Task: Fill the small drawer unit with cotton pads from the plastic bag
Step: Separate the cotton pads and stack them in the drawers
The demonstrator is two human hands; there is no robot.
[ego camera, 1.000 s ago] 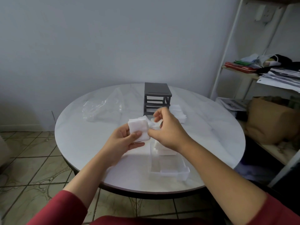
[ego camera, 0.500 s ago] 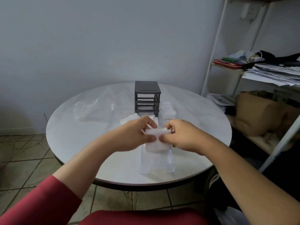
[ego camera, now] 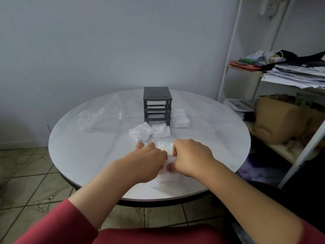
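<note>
The dark grey drawer unit (ego camera: 157, 105) stands at the back of the round white table (ego camera: 88, 155), its slots open with no drawers in them. A crumpled clear plastic bag (ego camera: 98, 117) lies to its left. Loose piles of white cotton pads (ego camera: 142, 132) lie in front of the unit, and another pile (ego camera: 180, 118) sits to its right. Near the table's front, my left hand (ego camera: 149, 161) and my right hand (ego camera: 190, 157) grip a stack of cotton pads (ego camera: 164, 146) from both sides, low over a clear drawer tray (ego camera: 156, 182) that they mostly hide.
A white metal shelf (ego camera: 228, 67) stands at the right with papers (ego camera: 295, 73), clothes and a brown paper bag (ego camera: 277, 120). Tiled floor lies on the left below the table's edge. My red-clad lap shows at the bottom of the view.
Both hands have come together on the stack of pads and moved it down onto the clear tray at the table's front. The camera has tilted up a little.
</note>
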